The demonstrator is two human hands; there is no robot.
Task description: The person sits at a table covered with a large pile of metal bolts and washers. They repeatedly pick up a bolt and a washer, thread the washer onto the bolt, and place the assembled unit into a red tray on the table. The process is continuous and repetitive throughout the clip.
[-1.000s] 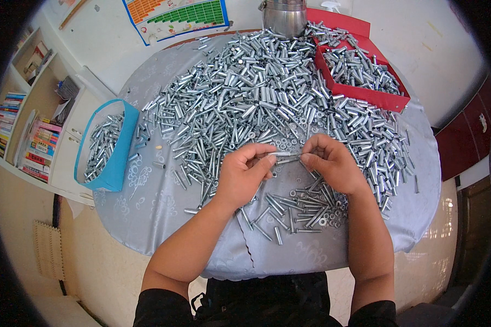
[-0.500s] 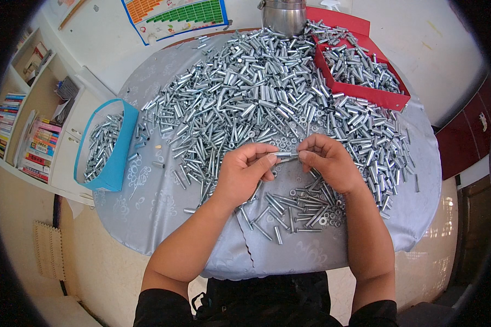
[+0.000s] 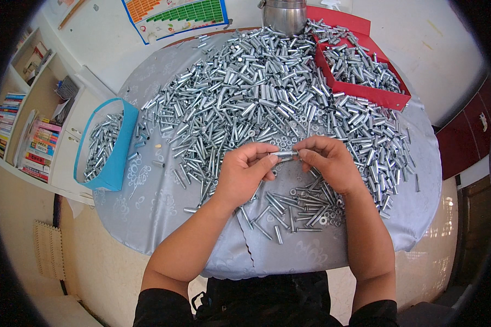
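Over the middle of the table, my left hand [image 3: 243, 173] is closed in a pinch around a silver sleeve anchor bolt [image 3: 285, 154], which points to the right. My right hand [image 3: 331, 168] pinches at the bolt's right end with thumb and forefinger. Whether a small nut or washer sits between those fingertips is hidden. Just beyond the hands lie loose washers and nuts [image 3: 282, 143]. Between my forearms is a small heap of bolts [image 3: 305, 210], with more washers [image 3: 333, 219] at its right side.
A large pile of metal sleeves and bolts [image 3: 245, 92] covers the table's far half. At left stands a blue fabric bin [image 3: 114, 163] of bolts; at back right, a red box [image 3: 365, 94] holds more. Behind the pile is a steel pot [image 3: 285, 19]. The grey tablecloth [image 3: 174, 231] has a tear.
My right fingertips have shifted slightly left and now close on the bolt's right end. The left hand stays in place with its grip.
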